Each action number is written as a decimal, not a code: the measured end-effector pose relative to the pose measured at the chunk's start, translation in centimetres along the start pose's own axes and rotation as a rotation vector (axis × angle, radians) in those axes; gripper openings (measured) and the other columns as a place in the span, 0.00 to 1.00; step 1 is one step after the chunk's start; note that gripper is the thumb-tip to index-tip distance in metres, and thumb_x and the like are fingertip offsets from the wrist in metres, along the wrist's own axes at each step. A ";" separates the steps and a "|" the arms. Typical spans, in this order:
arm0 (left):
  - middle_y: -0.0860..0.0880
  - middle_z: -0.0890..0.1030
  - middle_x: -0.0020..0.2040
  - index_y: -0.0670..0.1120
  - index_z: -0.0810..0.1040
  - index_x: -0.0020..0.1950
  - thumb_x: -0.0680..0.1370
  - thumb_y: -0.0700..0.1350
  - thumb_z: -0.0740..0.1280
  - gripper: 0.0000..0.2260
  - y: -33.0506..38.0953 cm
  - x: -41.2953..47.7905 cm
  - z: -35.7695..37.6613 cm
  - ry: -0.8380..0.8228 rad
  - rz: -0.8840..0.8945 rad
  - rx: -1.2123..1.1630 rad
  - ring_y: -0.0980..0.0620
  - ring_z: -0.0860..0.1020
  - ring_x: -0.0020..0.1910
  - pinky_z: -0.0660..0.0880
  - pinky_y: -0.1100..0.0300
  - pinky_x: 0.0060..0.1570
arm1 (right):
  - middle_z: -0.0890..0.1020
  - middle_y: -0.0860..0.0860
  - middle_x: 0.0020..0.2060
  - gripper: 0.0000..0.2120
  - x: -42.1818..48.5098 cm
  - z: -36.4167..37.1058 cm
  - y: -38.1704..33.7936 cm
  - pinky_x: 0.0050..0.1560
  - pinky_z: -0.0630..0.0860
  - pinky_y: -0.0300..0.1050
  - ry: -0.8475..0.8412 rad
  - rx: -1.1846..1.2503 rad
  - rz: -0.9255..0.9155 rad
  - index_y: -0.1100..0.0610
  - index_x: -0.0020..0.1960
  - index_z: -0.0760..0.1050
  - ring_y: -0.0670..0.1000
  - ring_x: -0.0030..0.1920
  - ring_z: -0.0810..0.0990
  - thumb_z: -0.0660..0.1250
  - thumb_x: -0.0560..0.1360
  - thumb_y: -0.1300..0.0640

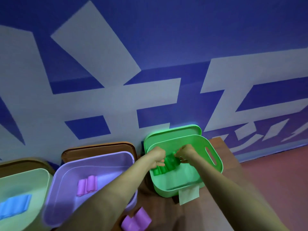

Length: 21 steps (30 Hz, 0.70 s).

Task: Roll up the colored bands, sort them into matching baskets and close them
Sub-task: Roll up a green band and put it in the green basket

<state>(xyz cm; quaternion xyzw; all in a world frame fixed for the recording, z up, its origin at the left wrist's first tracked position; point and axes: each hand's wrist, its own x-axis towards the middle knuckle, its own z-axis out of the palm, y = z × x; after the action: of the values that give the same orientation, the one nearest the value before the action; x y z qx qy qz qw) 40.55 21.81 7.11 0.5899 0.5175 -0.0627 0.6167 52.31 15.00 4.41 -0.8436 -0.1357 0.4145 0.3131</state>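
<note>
Both my hands reach into the green basket (215, 154) at the right. My left hand (156, 156) and my right hand (187, 154) pinch a rolled green band (170, 161) from either side, just above the basket's floor. More green rolls (159, 170) lie beside it in the basket's left corner. The purple basket (66, 177) in the middle holds pink rolled bands (86, 185). A pale green basket (25, 177) at the left holds blue bands (15, 205).
The green lid (175, 133) leans on the wall behind its basket; brown lids (98, 148) stand behind the other two. Pink rolls (135, 221) lie on the brown table near its front edge. A paper label (189, 195) hangs from the green basket. Red floor lies to the right.
</note>
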 end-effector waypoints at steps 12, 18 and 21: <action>0.41 0.68 0.53 0.37 0.65 0.69 0.80 0.34 0.53 0.17 -0.8 2.5 1.7 -0.064 -0.048 0.019 0.45 0.70 0.44 0.71 0.51 0.61 | 0.75 0.57 0.26 0.12 3.3 2.0 1.5 0.43 0.79 0.50 -0.013 -0.216 0.050 0.63 0.31 0.73 0.52 0.26 0.74 0.74 0.69 0.64; 0.37 0.64 0.72 0.37 0.64 0.70 0.80 0.34 0.53 0.18 -0.7 2.7 1.8 -0.054 -0.061 0.025 0.39 0.67 0.69 0.70 0.51 0.61 | 0.76 0.57 0.30 0.08 3.1 1.5 1.5 0.39 0.76 0.48 -0.021 -0.148 0.074 0.63 0.36 0.74 0.54 0.32 0.75 0.73 0.69 0.66; 0.37 0.64 0.72 0.37 0.64 0.70 0.80 0.33 0.54 0.17 -0.5 2.4 1.7 -0.054 -0.073 0.018 0.42 0.71 0.62 0.70 0.50 0.62 | 0.76 0.57 0.35 0.05 2.7 1.3 1.2 0.41 0.73 0.47 -0.074 -0.157 0.082 0.63 0.41 0.74 0.54 0.34 0.74 0.70 0.73 0.64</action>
<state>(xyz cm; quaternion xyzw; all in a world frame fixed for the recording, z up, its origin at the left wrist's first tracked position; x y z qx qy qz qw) 42.28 21.64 4.69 0.5744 0.5211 -0.1057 0.6224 52.87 15.93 1.38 -0.8545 -0.1444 0.4460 0.2238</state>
